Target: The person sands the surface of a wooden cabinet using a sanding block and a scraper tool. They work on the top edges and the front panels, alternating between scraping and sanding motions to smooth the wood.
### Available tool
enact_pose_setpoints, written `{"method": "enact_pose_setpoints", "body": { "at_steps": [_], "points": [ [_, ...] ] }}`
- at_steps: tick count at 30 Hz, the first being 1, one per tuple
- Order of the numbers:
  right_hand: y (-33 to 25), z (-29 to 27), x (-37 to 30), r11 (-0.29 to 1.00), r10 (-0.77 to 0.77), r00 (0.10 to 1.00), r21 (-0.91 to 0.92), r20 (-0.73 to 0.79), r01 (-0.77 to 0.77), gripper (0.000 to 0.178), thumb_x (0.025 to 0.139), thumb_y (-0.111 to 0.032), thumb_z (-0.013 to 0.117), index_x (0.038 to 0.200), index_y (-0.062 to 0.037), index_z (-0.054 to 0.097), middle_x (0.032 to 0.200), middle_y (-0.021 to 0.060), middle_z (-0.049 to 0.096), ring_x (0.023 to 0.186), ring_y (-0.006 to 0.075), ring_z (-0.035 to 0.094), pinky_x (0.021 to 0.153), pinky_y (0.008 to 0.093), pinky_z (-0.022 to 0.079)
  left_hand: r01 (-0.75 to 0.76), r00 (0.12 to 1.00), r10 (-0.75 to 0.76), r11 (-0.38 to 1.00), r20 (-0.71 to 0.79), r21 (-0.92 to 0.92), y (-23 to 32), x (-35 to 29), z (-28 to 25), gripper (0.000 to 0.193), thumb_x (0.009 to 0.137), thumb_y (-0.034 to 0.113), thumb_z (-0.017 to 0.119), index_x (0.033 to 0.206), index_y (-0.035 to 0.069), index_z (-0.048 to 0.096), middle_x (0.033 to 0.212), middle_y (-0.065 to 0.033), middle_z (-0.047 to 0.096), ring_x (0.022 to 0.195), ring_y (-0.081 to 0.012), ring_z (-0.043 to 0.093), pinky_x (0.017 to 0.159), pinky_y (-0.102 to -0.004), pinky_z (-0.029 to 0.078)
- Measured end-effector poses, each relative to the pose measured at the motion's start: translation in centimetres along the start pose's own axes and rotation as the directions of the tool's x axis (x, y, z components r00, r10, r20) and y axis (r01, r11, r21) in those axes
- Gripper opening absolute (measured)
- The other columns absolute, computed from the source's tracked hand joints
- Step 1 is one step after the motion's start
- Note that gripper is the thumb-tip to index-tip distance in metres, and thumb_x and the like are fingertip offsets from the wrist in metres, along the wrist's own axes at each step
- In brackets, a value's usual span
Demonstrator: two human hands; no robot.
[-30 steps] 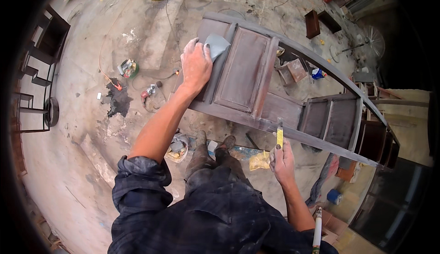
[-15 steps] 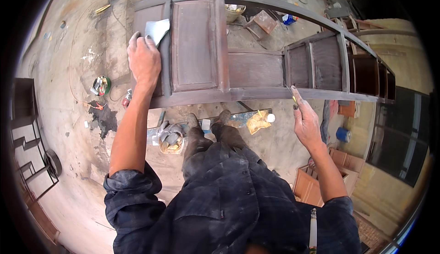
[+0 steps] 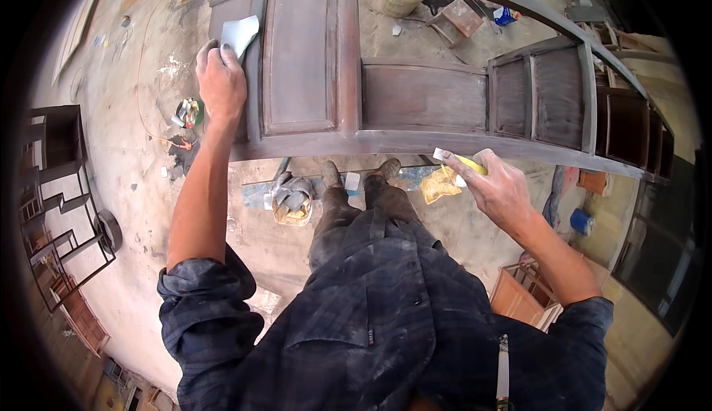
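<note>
A long dark-brown wooden frame with recessed panels [image 3: 300, 63] spans the space ahead of me. At its left end my left hand [image 3: 222, 88] is closed, pinching a folded pale blue-white sheet [image 3: 239, 35], perhaps sandpaper, over the narrow outer panel and upright. My right hand [image 3: 498, 189] is just on the near side of the lower rail [image 3: 415, 143]. Its thumb and fingers grip a small folded yellow-and-white piece [image 3: 466, 163], whose white end sticks out toward the rail. Whether that end touches the wood I cannot tell.
Below the frame stand a tub of grey cloths [image 3: 291, 200] and a crumpled yellow bag [image 3: 442, 184] by my feet. A green can [image 3: 190, 112] sits on the left floor. Beyond the frame are a bucket [image 3: 403, 0] and a small stool [image 3: 456, 20]. A blue can [image 3: 582, 221] stands at right.
My right hand has drawn back from the lower rail toward me and turned, showing more of the yellow-and-white piece. My left hand keeps the pale sheet at the left end.
</note>
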State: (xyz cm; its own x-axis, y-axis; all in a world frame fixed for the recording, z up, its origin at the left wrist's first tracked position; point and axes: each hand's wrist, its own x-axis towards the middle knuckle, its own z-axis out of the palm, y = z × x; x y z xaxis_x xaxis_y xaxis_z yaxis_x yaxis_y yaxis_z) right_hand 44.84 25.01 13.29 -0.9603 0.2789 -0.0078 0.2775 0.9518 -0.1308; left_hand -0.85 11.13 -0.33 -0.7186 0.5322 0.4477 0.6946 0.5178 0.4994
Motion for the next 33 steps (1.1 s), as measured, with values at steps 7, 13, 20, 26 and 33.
{"method": "enact_pose_setpoints", "body": {
  "at_steps": [7, 13, 20, 26, 33],
  "points": [
    [0.3, -0.2, 0.9, 0.997, -0.028, 0.999, 0.079, 0.018, 0.026, 0.063, 0.078, -0.005, 0.067, 0.137, -0.0265, 0.066, 0.083, 0.0055, 0.047, 0.066, 0.0220, 0.057, 0.055, 0.0366, 0.049, 0.018, 0.999, -0.019, 1.000, 0.027, 0.014, 0.2, 0.1, -0.2, 0.035, 0.105, 0.025, 0.047, 0.108, -0.005, 0.065, 0.129, -0.0235, 0.061, 0.121, -0.0411, 0.056, 0.103, -0.0478, 0.044],
    [1.1, 0.0, 0.5, 0.996, -0.046, 0.999, 0.078, 0.020, 0.045, 0.061, 0.078, -0.006, 0.068, 0.136, -0.0241, 0.066, 0.085, 0.0061, 0.048, 0.066, 0.0228, 0.058, 0.057, 0.0367, 0.051, 0.051, 0.999, -0.051, 0.999, 0.003, -0.002, 0.6, 0.0, -0.3, 0.035, 0.104, 0.025, 0.048, 0.108, -0.006, 0.065, 0.127, -0.0242, 0.062, 0.119, -0.0413, 0.056, 0.103, -0.0473, 0.045],
    [1.4, 0.1, 0.7, 0.995, -0.063, 0.998, 0.085, 0.014, 0.061, 0.062, 0.078, -0.005, 0.067, 0.137, -0.0244, 0.066, 0.086, 0.0056, 0.049, 0.066, 0.0225, 0.058, 0.057, 0.0365, 0.051, 0.032, 0.999, -0.032, 0.999, 0.004, 0.001, 0.2, 0.1, -0.2, 0.035, 0.104, 0.025, 0.049, 0.106, -0.006, 0.066, 0.126, -0.0243, 0.063, 0.119, -0.0417, 0.057, 0.103, -0.0471, 0.045],
    [0.9, 0.2, 1.3, 0.994, -0.052, 0.999, 0.096, 0.013, 0.050, 0.064, 0.077, -0.005, 0.067, 0.137, -0.0255, 0.065, 0.088, 0.0050, 0.050, 0.067, 0.0217, 0.059, 0.057, 0.0358, 0.052, 0.043, 0.999, -0.043, 0.999, 0.023, 0.013, 0.0, 0.2, -0.3, 0.036, 0.104, 0.025, 0.049, 0.106, -0.006, 0.066, 0.127, -0.0239, 0.063, 0.120, -0.0415, 0.057, 0.103, -0.0469, 0.045],
    [1.6, -0.7, 0.0, 0.836, 0.171, 0.984, 0.521, 0.052, -0.173, 0.048, 0.090, 0.002, 0.061, 0.137, -0.0079, 0.062, 0.104, 0.0113, 0.065, 0.080, 0.0240, 0.067, 0.062, 0.0328, 0.054, 0.089, 0.994, -0.090, 0.996, 0.056, 0.021, 0.2, 0.2, -0.3, 0.037, 0.105, 0.026, 0.048, 0.109, -0.006, 0.066, 0.127, -0.0248, 0.062, 0.120, -0.0421, 0.056, 0.104, -0.0469, 0.045]
  ]
}}
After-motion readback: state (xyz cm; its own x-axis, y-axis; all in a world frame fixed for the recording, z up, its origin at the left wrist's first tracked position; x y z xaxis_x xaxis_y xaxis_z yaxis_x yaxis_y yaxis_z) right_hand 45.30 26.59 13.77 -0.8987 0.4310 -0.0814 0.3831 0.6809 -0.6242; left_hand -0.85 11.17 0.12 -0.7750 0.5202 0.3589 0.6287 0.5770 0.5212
